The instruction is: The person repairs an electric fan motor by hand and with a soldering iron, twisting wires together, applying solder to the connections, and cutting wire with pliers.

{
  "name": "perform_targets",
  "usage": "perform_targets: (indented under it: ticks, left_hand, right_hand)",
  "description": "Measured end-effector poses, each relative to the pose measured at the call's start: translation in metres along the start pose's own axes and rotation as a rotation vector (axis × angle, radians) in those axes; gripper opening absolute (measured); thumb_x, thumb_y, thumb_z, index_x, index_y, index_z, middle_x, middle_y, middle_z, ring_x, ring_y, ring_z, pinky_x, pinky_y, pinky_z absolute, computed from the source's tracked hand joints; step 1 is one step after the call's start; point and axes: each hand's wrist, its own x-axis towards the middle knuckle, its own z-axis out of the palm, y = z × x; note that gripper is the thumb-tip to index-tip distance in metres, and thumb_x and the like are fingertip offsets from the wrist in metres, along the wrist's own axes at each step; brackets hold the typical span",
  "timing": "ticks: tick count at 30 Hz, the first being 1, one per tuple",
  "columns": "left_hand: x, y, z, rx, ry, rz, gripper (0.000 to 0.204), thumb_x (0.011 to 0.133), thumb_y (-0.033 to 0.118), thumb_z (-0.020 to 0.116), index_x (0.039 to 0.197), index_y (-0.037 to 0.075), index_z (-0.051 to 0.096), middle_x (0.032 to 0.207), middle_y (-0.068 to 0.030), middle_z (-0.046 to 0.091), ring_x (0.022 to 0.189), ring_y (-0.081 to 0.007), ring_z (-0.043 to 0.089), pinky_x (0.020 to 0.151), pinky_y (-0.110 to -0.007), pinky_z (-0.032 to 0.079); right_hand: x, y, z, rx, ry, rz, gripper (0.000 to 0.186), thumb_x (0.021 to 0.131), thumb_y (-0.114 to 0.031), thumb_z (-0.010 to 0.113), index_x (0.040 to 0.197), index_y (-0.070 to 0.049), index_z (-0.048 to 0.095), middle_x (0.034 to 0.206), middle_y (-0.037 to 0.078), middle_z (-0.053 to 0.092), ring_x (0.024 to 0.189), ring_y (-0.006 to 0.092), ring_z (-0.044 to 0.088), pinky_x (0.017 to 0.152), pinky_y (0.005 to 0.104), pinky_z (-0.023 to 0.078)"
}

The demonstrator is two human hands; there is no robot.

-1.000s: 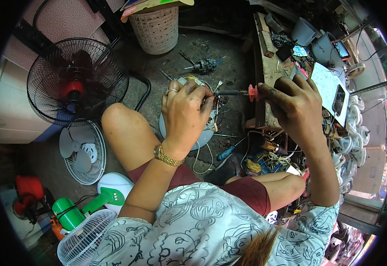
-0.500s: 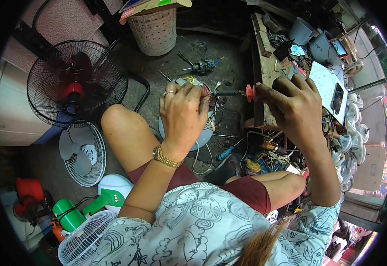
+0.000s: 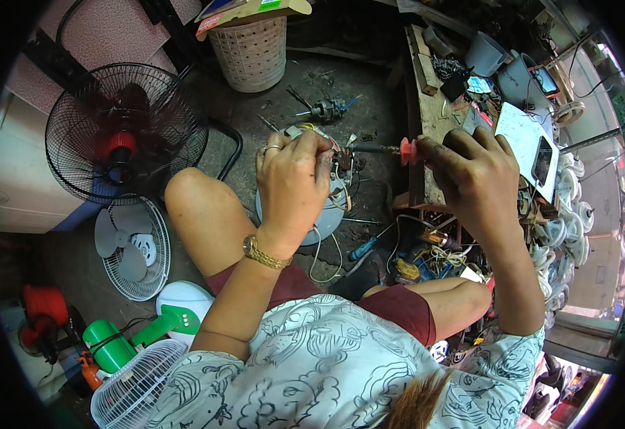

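My right hand (image 3: pixel 473 171) pinches the soldering iron (image 3: pixel 375 149); left hand (image 3: pixel 288 175) is pinched near its tip, can't tell on what.

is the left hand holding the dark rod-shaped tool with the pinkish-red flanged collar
No, the right hand holds the dark rod-shaped tool by its pinkish-red collar end.

A dark-shafted tool (image 3: pixel 382 149) is spanning much of the gap between the left hand (image 3: pixel 292 170) and the right hand (image 3: pixel 478 171), barring a straight pass there. Below, a cord (image 3: pixel 317 249) is looping off a round gray base (image 3: pixel 329 220), cluttering the way. The bench (image 3: pixel 437 123) is blocking beyond the right hand; the left knee (image 3: pixel 194 187) is crowding the left. Bare floor (image 3: pixel 259 107) is leaving passage between the black fan (image 3: pixel 126 132) and motor (image 3: pixel 329 109), the basket (image 3: pixel 251 56) closing its far end.
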Motion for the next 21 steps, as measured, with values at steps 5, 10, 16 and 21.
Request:
perform_targets:
  ticks: [5,10,16,21]
  left_hand:
    - [0.013,-0.014,-0.007,-0.178,0.139,-0.065,0.007,0.088,0.014,0.073,0.086,0.010,0.067,0.080,-0.0066,0.069,0.079,-0.0300,0.062,0.072,-0.043,0.047]
    - [0.047,-0.088,-0.040,-0.099,0.129,-0.268,0.019,0.088,0.003,0.069,0.107,0.007,0.065,0.102,-0.0107,0.071,0.100,-0.0320,0.067,0.083,-0.045,0.050]
    - [0.035,-0.107,-0.035,0.213,0.059,-0.011,0.079,0.085,0.009,0.074,0.156,0.014,0.038,0.162,-0.0274,0.024,0.147,-0.0483,0.031,0.118,-0.052,0.032]
    - [0.015,-0.081,-0.025,0.043,0.117,0.076,0.081,0.081,0.014,0.079,0.153,0.014,0.042,0.160,-0.0265,0.024,0.148,-0.0470,0.028,0.119,-0.054,0.030]
  right_hand:
    - [-0.012,0.015,0.001,0.084,0.058,0.188,0.031,0.077,-0.011,0.077,0.108,-0.015,0.077,0.090,0.006,0.069,0.087,0.0291,0.066,0.073,0.0408,0.051]
    - [-0.071,0.072,0.050,0.539,0.178,0.775,0.026,0.097,-0.014,0.066,0.121,-0.005,0.063,0.094,0.017,0.071,0.087,0.0325,0.070,0.077,0.0390,0.053]
    - [-0.207,0.102,0.163,0.347,0.284,1.006,0.026,0.095,-0.007,0.063,0.119,0.004,0.061,0.112,0.024,0.065,0.102,0.0397,0.062,0.091,0.0454,0.047]
    - [-0.210,0.086,0.205,0.067,0.243,1.154,0.025,0.095,-0.011,0.062,0.117,0.000,0.062,0.115,0.020,0.063,0.112,0.0404,0.057,0.094,0.0522,0.044]
